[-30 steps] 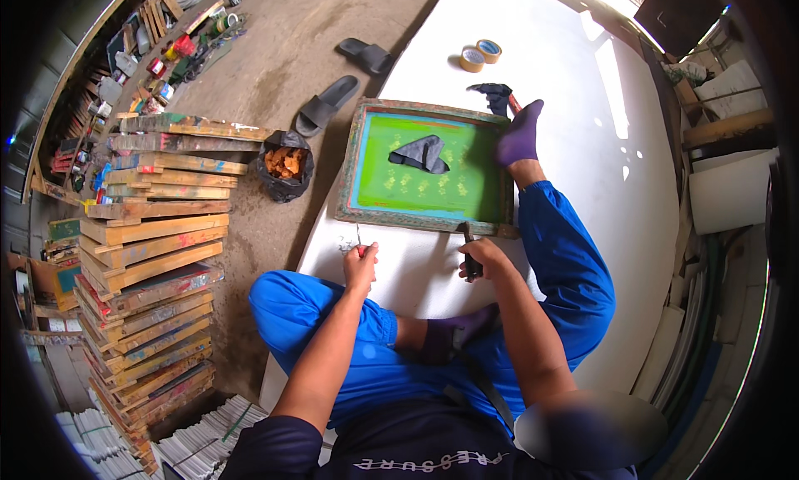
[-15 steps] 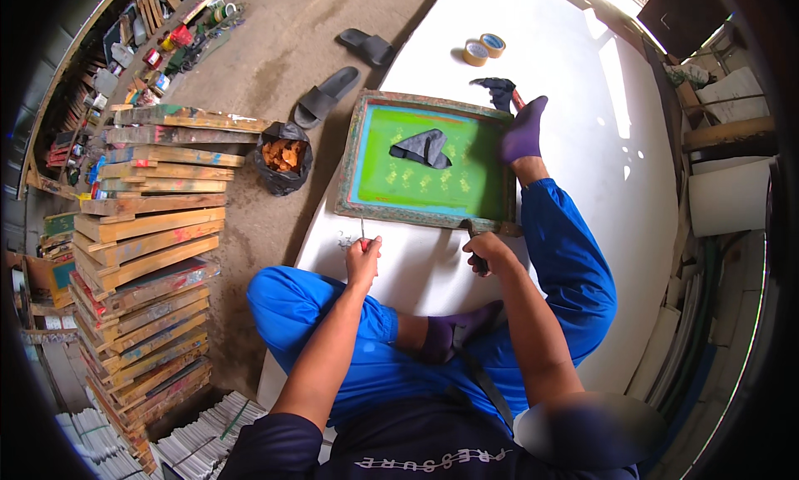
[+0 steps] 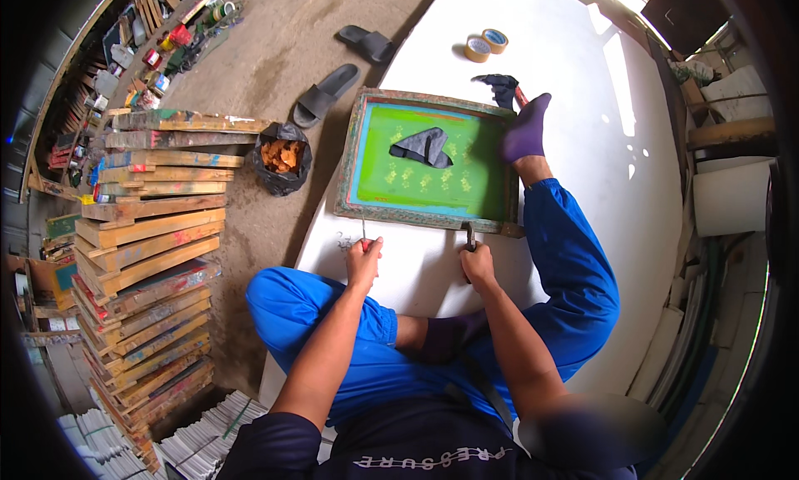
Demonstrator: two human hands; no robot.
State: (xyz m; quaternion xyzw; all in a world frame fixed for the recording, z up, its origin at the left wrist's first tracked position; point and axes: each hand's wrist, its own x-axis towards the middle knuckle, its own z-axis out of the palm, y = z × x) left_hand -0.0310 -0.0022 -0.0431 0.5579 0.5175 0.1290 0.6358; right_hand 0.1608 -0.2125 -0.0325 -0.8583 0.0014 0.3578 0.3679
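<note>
A screen-printing frame (image 3: 416,220) with a worn wooden border and green mesh (image 3: 391,193) lies on the white board before me. A folded dark cloth (image 3: 424,147) rests on the mesh. My left hand (image 3: 364,262) is closed round the red handle of a screwdriver, its thin metal shaft (image 3: 364,229) reaching the frame's near edge. My right hand (image 3: 478,265) grips a dark hand tool (image 3: 470,235), upright by the near edge farther right; its exact kind is unclear. Small dark bits (image 3: 344,240) lie left of my left hand.
Beyond the frame are two tape rolls (image 3: 487,44) and a black thing with a reddish handle (image 3: 503,89) by my right foot (image 3: 526,131). At left stand stacked wooden frames (image 3: 158,239), an orange-filled black bag (image 3: 283,160) and black slides (image 3: 326,96).
My right hand has shifted slightly down and left and turned the dark tool more upright. The left hand and screwdriver stay nearly in place.
</note>
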